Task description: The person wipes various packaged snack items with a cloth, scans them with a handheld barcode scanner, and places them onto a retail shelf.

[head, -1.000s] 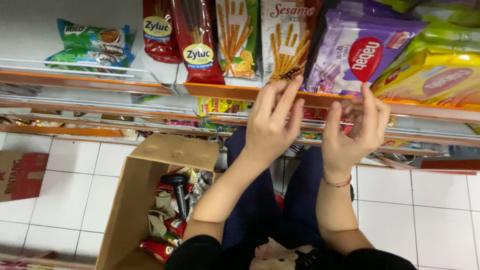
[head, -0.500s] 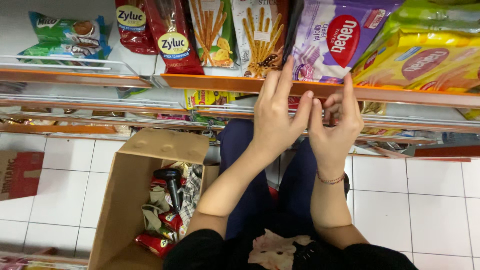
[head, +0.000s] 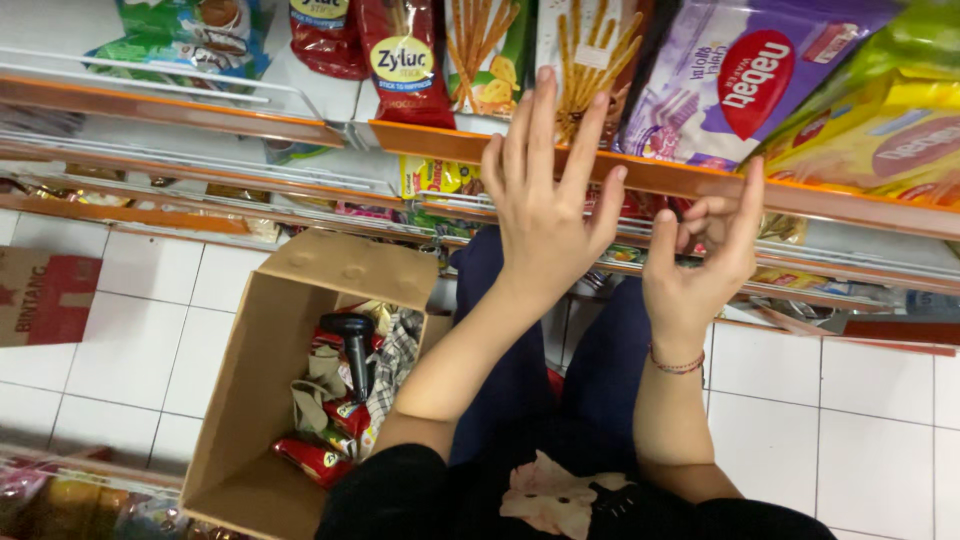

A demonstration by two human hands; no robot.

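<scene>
Currently both hands raised at the orange shelf edge [head: 690, 180]. Left hand [head: 545, 215] flat, fingers spread, holding nothing, fingertips over the white breadstick pack [head: 585, 50]. Right hand [head: 700, 265] empty, thumb and forefinger curled near each other below the purple wafer bag [head: 750, 85]. Open cardboard box [head: 255, 370] on floor tiles, lower left.

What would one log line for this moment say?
left hand: empty, raised before orange shelf edge | right hand: empty, fingers curled | open brown cardboard box: on white tiled floor, holds snack packets
</scene>
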